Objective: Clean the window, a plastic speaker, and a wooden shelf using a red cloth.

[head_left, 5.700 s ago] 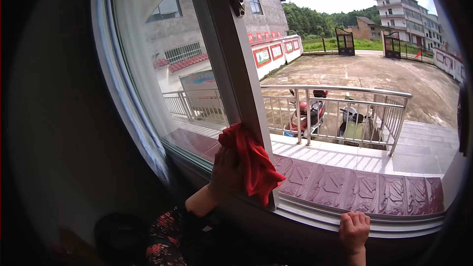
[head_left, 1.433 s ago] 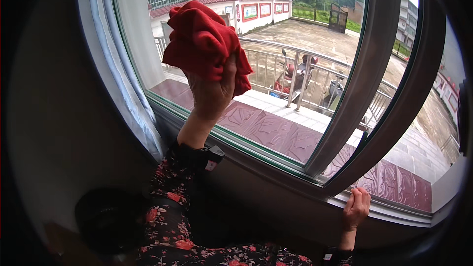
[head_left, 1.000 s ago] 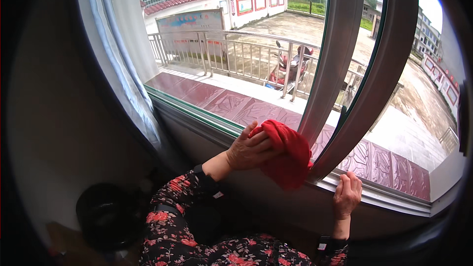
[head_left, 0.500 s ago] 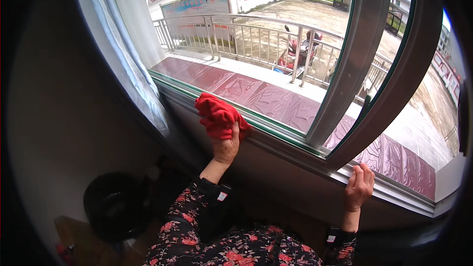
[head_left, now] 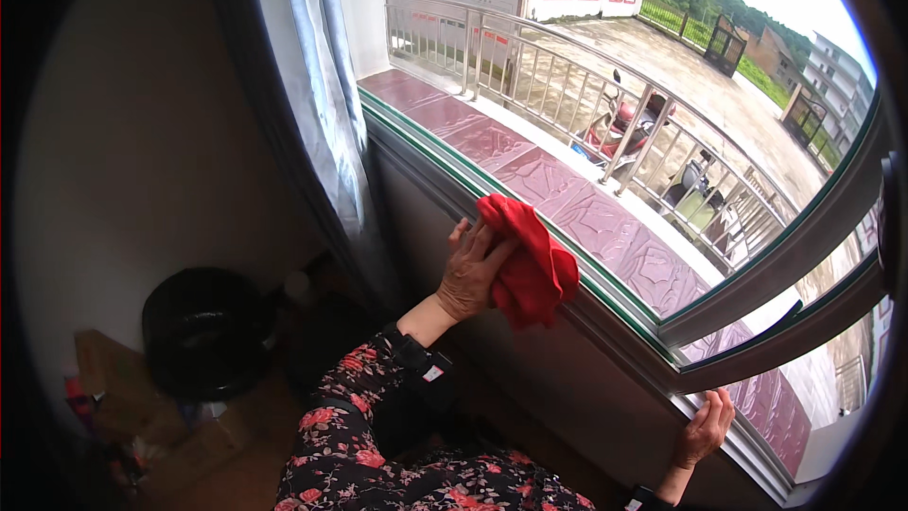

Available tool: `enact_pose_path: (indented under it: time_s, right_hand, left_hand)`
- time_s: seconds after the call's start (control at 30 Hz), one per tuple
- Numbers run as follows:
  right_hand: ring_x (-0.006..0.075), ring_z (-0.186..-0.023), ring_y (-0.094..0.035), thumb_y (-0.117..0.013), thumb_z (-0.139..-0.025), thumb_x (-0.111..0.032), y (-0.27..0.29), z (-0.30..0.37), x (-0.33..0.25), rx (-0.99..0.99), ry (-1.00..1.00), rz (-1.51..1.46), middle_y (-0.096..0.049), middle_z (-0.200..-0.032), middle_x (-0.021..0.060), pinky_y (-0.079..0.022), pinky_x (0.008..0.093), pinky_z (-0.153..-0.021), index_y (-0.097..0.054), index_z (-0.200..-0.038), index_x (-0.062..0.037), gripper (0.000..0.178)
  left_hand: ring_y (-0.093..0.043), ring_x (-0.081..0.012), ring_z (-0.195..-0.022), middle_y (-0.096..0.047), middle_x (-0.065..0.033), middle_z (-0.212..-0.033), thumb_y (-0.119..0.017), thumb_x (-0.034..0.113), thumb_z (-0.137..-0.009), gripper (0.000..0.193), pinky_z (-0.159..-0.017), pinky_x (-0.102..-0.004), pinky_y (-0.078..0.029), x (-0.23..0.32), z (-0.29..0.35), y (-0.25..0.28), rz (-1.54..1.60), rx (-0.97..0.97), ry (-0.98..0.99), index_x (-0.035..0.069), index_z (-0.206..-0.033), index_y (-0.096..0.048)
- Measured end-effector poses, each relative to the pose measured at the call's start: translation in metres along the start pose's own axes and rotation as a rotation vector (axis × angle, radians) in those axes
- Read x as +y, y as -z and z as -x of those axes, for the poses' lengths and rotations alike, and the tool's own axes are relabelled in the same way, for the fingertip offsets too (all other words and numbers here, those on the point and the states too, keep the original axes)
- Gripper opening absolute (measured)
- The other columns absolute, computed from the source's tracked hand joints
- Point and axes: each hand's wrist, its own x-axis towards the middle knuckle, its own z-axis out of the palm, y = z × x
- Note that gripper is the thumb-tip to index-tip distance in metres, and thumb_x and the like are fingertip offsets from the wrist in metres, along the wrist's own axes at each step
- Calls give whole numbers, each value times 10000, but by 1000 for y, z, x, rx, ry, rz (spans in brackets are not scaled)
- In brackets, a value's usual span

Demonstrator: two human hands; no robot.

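Observation:
A crumpled red cloth (head_left: 534,270) lies against the inner edge of the window sill track (head_left: 605,320). My left hand (head_left: 468,276) holds it from its left side, some fingers spread and others pressed into its folds. Further right, my right hand (head_left: 706,428) has its fingers curled over the sill track, just past the lower corner of the sliding window frame (head_left: 771,348). No cloth shows in that hand.
A pale curtain (head_left: 326,85) hangs at the window's left side. On the floor at left are a black basin (head_left: 208,331) and cardboard (head_left: 118,383). Beyond the glass are a reddish tiled ledge (head_left: 530,170), a metal railing (head_left: 558,85) and a red scooter (head_left: 624,128).
The view has shifted, with the window scene tilting. My left hand has slid the cloth rightward along the sill, and its fingers have spread. My right hand stays near the frame corner.

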Motion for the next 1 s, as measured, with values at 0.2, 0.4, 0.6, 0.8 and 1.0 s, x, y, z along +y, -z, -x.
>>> enact_pose_path:
  time_s: [0.2,0.4,0.6,0.8,1.0]
  right_hand:
    - [353,-1007,-531,-456,-860,-35,-8,-6,-7,-55,-75,-10,-579,-1082,182,-414,414,-878,-596,-971,11,185]
    - [408,-1060,-501,-465,-845,-54,-24,-5,-2,-131,-218,-28,-562,-1117,220,-389,437,-921,-581,-1077,30,272]
    - [394,-1034,-532,-503,-771,-70,-52,-28,-10,-22,-152,-1,-580,-1075,200,-419,428,-904,-614,-1037,-1,297]
    - [298,-827,-557,-549,-754,-43,-50,-53,-22,41,-135,-5,-567,-865,110,-454,378,-754,-586,-812,-40,69]
    - [266,-848,-583,-575,-757,-65,-33,-41,7,143,-98,26,-610,-908,75,-459,371,-753,-615,-799,-74,59]
  left_hand:
    - [-386,-444,-1213,-358,-262,-1349,-654,321,-761,707,-966,-481,-390,-162,-53,10,73,257,323,67,-1355,-366]
    - [-535,-324,-1073,-547,-191,-1166,-431,268,-928,330,-882,-402,-434,-382,-86,22,-415,99,414,99,-1204,-496]
    - [-573,-330,-993,-620,-198,-1089,-518,376,-924,445,-868,-377,-414,-452,-100,-10,41,491,681,-5,-1144,-581]
    - [-544,-308,-1100,-545,-201,-1231,-554,349,-911,499,-910,-378,-402,-353,-47,-37,-7,424,491,22,-1280,-477]
    - [-353,-261,-1296,-349,-147,-1396,-576,269,-918,656,-1065,-368,-274,-55,-49,-76,374,364,225,69,-1434,-222]
